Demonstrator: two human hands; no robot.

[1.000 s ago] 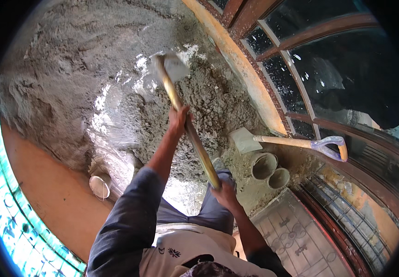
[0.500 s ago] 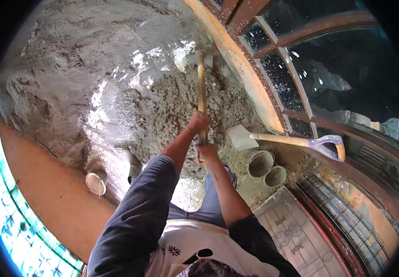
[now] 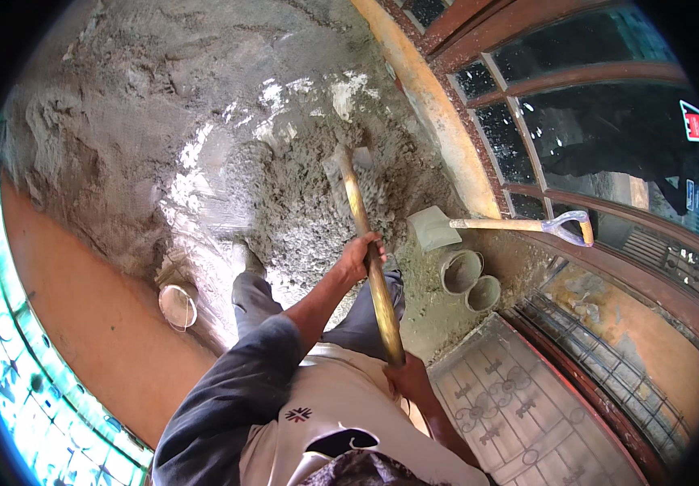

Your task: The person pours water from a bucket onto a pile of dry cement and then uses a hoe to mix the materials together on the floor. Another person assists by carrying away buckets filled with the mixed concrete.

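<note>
Both hands grip the wooden handle of a hoe [image 3: 375, 283]. My left hand [image 3: 361, 257] is closed around the middle of the handle, while my right hand [image 3: 407, 378] wraps its near end close to my waist. The hoe's blade is partly sunk in a heap of wet grey mortar [image 3: 297, 190] in front of my feet. White, powdery patches [image 3: 195, 150] show beside the heap. To the right of it lies a shovel [image 3: 495, 225], its blade flat on the floor and its purple-grey D-handle against the window frame.
Two mortar-caked buckets [image 3: 462, 272] stand near the shovel's blade. Another bucket [image 3: 178, 306] lies at the left by an orange ledge [image 3: 82, 283]. A metal grille panel [image 3: 519, 397] and a wire mesh [image 3: 608, 364] rest at lower right, below the window [image 3: 600, 138].
The hoe has been pulled back toward my body, its blade dragging nearer through the mortar. My right hand has dropped to my waist, and the hands are farther apart on the handle.
</note>
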